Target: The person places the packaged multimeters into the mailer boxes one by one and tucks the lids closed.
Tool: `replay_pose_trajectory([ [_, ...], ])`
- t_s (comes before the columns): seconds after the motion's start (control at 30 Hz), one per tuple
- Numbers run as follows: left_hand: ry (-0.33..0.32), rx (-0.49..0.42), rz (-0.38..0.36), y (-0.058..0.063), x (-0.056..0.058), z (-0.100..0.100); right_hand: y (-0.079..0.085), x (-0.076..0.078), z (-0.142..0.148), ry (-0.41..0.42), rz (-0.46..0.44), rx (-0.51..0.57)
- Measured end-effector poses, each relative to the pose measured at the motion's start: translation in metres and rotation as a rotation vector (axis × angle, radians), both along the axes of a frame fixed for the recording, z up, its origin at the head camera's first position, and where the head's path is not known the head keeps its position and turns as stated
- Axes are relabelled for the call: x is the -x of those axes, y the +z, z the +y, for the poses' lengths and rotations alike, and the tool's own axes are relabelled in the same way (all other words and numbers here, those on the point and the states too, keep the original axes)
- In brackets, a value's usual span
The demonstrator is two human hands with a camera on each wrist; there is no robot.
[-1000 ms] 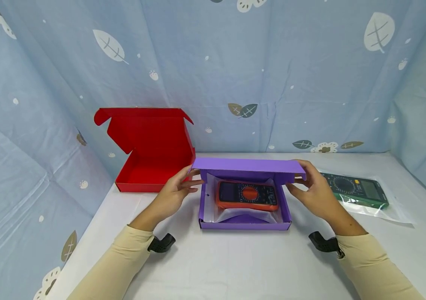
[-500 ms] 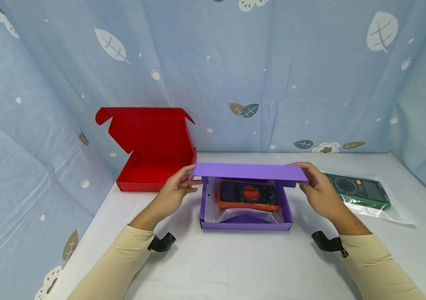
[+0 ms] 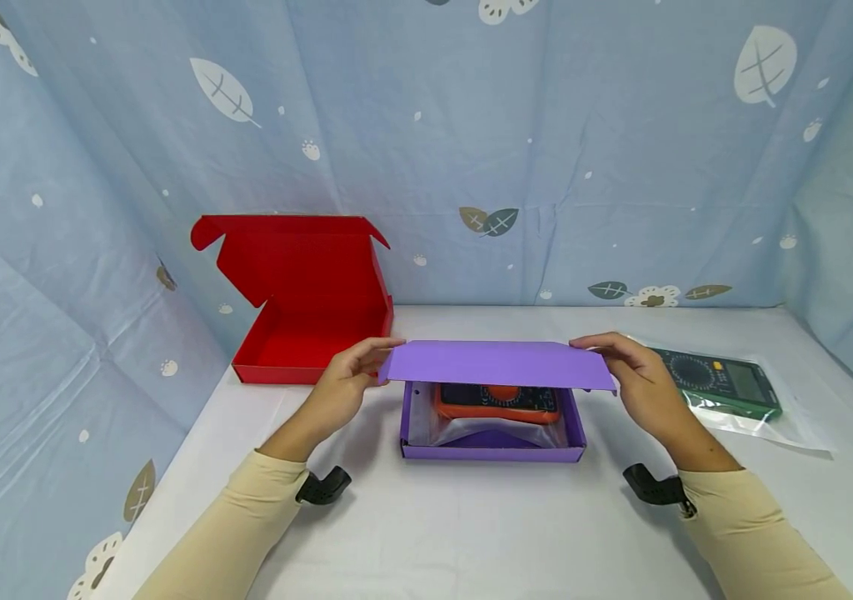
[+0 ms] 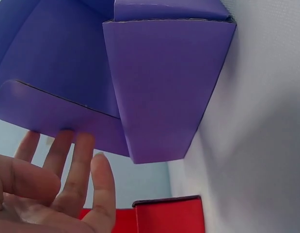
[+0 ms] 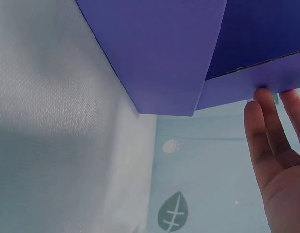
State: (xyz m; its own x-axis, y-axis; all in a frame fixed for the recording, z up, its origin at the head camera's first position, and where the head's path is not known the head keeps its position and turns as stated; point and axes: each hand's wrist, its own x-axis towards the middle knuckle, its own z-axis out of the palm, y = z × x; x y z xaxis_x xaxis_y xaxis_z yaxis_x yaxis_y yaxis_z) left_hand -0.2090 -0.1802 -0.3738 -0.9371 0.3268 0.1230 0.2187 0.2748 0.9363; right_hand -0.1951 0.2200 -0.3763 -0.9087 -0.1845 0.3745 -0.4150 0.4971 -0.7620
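A purple cardboard box (image 3: 494, 453) stands on the white table with its lid (image 3: 497, 362) partly lowered. Inside lies an orange and black multimeter (image 3: 497, 412) on a clear plastic bag (image 3: 426, 425); the lid covers the back of the multimeter. My left hand (image 3: 344, 387) is at the lid's left side; in the left wrist view its extended fingertips (image 4: 83, 141) touch the lid's side flap (image 4: 57, 109). At the right side, my right hand (image 3: 636, 383) touches the other side flap (image 5: 251, 85) with nearly straight fingers, seen in the right wrist view.
A red box (image 3: 276, 373) with its lid raised stands at the back left, close to my left hand. To the right, behind my right hand, a green multimeter (image 3: 726, 385) lies in a clear bag (image 3: 801, 433). A patterned blue curtain (image 3: 426, 150) hangs behind the table.
The purple lid has swung forward and down, hiding more of the orange multimeter. Both hands have moved with it, the right one also slightly outward. The red box and green multimeter stay put.
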Motion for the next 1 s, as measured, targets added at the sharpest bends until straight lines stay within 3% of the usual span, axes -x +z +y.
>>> replay_pose_trajectory([
  [0.47,0.040,0.011,-0.006,-0.0010,-0.0006,0.0002,-0.0022,0.0013,0.0019,0.072,0.010,0.058],
  [0.73,0.023,-0.020,0.003,-0.0025,0.0005,0.0006,-0.0034,0.0039,0.0018,0.090,0.024,0.052],
  [1.0,0.005,0.012,-0.012,-0.0027,0.0006,0.0021,-0.0052,0.0036,0.0019,0.117,0.000,0.018],
])
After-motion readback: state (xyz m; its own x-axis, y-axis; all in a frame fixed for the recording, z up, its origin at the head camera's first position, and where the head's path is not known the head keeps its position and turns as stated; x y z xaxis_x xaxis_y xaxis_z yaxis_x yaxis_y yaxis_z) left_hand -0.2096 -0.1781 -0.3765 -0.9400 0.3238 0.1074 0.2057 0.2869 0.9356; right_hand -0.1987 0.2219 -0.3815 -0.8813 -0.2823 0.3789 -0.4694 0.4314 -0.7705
